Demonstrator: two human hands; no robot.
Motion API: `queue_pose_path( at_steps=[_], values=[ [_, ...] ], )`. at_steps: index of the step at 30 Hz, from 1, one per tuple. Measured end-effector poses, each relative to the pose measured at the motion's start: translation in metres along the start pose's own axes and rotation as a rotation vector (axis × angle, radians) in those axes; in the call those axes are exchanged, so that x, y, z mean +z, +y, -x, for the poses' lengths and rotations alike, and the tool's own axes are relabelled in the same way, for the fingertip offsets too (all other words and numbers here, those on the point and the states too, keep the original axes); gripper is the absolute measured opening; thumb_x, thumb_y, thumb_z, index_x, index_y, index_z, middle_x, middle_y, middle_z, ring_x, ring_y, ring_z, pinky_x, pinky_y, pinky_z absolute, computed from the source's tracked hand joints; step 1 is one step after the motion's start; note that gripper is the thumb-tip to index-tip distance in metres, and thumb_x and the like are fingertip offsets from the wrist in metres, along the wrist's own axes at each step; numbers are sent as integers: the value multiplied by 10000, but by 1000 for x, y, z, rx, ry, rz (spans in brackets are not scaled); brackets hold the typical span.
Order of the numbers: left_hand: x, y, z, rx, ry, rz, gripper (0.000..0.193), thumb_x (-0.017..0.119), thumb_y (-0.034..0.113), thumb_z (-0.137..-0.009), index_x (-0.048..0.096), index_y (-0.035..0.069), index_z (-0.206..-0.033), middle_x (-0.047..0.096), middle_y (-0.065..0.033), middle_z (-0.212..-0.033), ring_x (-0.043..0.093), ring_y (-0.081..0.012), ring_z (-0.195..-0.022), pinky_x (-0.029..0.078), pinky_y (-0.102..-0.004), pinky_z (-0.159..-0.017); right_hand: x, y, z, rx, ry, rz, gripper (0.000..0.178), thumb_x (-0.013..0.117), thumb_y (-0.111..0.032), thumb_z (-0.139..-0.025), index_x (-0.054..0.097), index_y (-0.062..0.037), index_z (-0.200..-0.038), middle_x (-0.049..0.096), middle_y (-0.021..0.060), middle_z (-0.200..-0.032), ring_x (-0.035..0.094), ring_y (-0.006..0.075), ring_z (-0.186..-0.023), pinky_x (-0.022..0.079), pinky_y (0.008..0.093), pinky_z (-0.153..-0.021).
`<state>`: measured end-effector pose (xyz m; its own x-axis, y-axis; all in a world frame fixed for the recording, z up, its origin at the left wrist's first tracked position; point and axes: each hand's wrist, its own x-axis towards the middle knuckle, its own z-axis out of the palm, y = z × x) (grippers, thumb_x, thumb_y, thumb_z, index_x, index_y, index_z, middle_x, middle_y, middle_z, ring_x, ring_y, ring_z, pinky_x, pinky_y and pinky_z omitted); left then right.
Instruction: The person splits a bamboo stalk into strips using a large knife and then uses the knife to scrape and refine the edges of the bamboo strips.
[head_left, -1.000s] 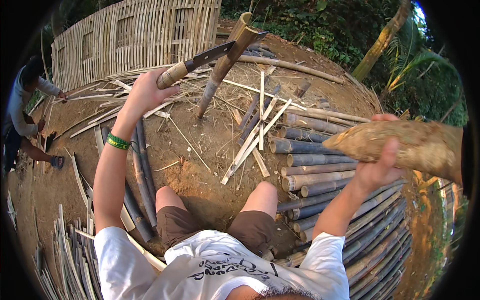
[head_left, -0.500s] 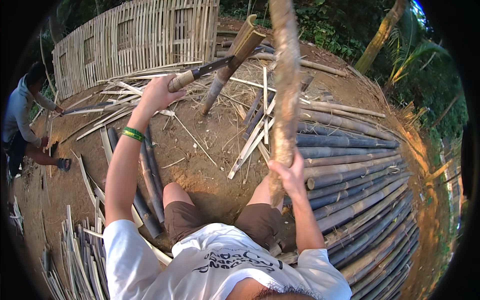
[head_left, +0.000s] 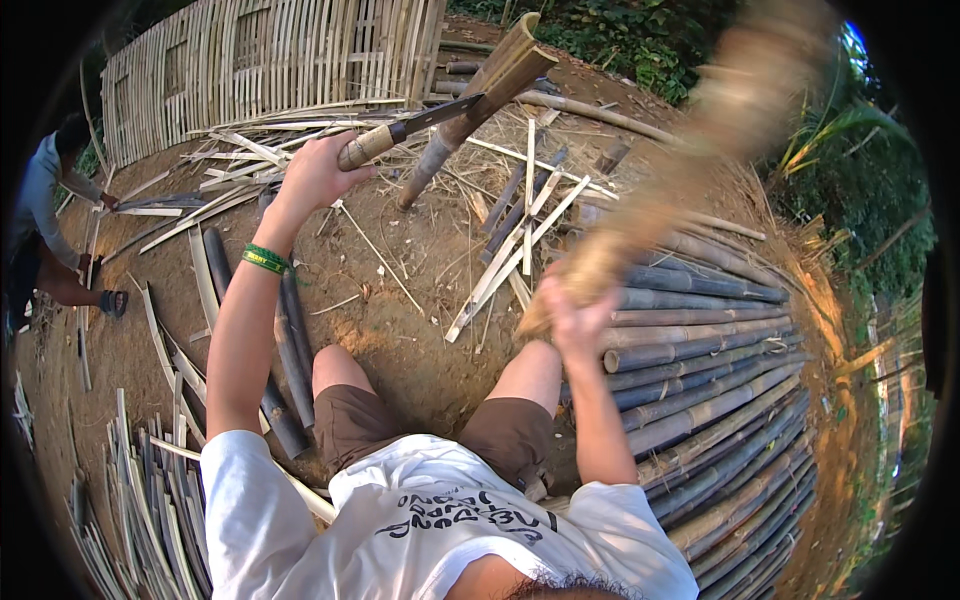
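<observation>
My left hand (head_left: 318,178) is closed around the wooden handle of a machete (head_left: 368,147). Its dark blade lies at the split upper part of a bamboo pole (head_left: 447,142), which leans up to the right from the ground; whether the edge is sunk in cannot be seen. The pole's top is opened into a curved trough. In my right hand (head_left: 578,318) is the lower end of a thick, rough wooden club (head_left: 640,235), slanting up to the right and smeared by motion toward its far end.
Dark bamboo poles (head_left: 690,320) lie stacked at right. Pale split strips (head_left: 520,250) are scattered ahead, with more bundled strips (head_left: 150,500) at lower left. A slatted bamboo panel (head_left: 270,70) stands behind. Another person (head_left: 50,215) bends over strips at far left.
The club has swung from nearly upright out to the right, and my right hand has shifted slightly up. The bamboo pole's top and the blade sit a little farther right and higher in view.
</observation>
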<state>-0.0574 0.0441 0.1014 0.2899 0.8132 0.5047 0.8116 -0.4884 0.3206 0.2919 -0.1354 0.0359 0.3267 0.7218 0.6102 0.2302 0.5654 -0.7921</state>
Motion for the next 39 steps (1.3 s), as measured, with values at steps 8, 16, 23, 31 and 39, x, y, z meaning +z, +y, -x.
queue_pose_path(
  at_steps=[8, 16, 23, 31, 39],
  values=[
    [39, -6, -2, -99, -94, -97, 512, 814, 436, -800, 696, 116, -1182, 728, -208, -960, 685, -426, -932, 536, -497, -843, -17, 8, 6, 415, -201, -6, 621, 808, -210, -735, 555, 39, -1244, 648, 118, -961, 664, 197, -778, 587, 322, -711],
    [37, -10, 7, -97, -53, -17, 502, 824, 436, -802, 684, 78, -1125, 708, -214, -865, 680, -417, -880, 518, -498, -785, -33, -114, -88, -443, 226, -80, 525, 646, -205, -811, 475, 36, -1245, 646, 217, -1023, 646, 275, -903, 559, 413, -796],
    [55, -14, 8, -59, 40, -26, 486, 823, 425, -792, 701, 87, -1119, 722, -211, -900, 688, -414, -895, 531, -486, -811, 15, 44, 9, 199, -87, 125, 724, 780, -234, -759, 456, 25, -1351, 637, 128, -1081, 655, 235, -917, 558, 396, -838],
    [62, -7, -3, -176, -108, -129, 519, 826, 438, -775, 717, 132, -1180, 731, -204, -1005, 684, -410, -966, 540, -493, -838, -19, 16, -11, 505, -213, 27, 609, 824, -204, -720, 568, 32, -1220, 680, 145, -1016, 673, 213, -857, 561, 340, -771],
    [59, -38, 10, -173, -15, -75, 535, 813, 472, -796, 701, 81, -1144, 729, -219, -929, 698, -402, -916, 540, -501, -810, -31, -99, -103, -454, 97, -206, 508, 745, -107, -799, 514, 27, -1231, 657, 155, -1008, 675, 237, -872, 562, 381, -842]
  ],
)
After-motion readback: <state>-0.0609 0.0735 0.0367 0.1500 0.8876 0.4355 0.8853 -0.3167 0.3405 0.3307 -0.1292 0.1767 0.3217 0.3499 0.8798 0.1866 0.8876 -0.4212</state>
